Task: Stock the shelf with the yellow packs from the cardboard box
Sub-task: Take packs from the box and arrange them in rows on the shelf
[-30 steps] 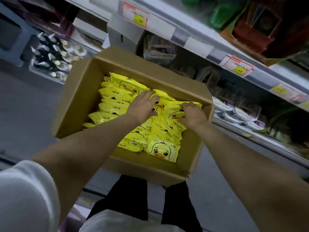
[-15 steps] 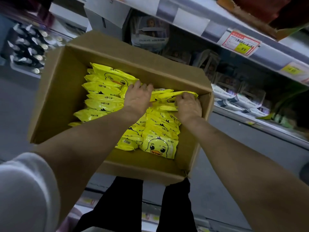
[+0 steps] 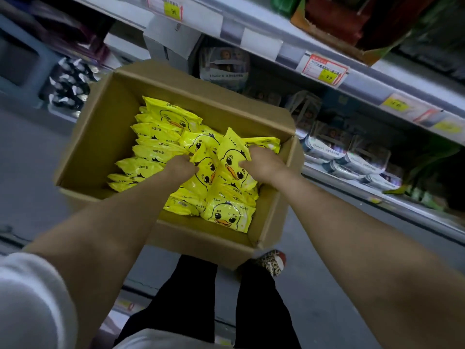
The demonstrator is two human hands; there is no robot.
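An open cardboard box (image 3: 100, 137) sits in front of my legs, filled with several yellow packs printed with a duck face. Both hands are inside the box. My left hand (image 3: 180, 168) grips the left side of a bunch of upturned yellow packs (image 3: 226, 162), and my right hand (image 3: 263, 161) grips their right side. The bunch stands tilted up between the hands, above the flat rows of packs (image 3: 156, 144) below. My fingertips are hidden behind the packs.
A store shelf (image 3: 251, 39) with price tags (image 3: 324, 70) runs diagonally behind the box. A lower shelf holds white packets (image 3: 352, 162) on the right. Dark bottles (image 3: 68, 84) stand at the far left. Grey floor lies either side; a patterned shoe (image 3: 273, 261) shows under the box.
Both hands have curled in and closed on a bunch of packs, tipping them upright from the stack. The view has shifted, bringing the box more to the centre.
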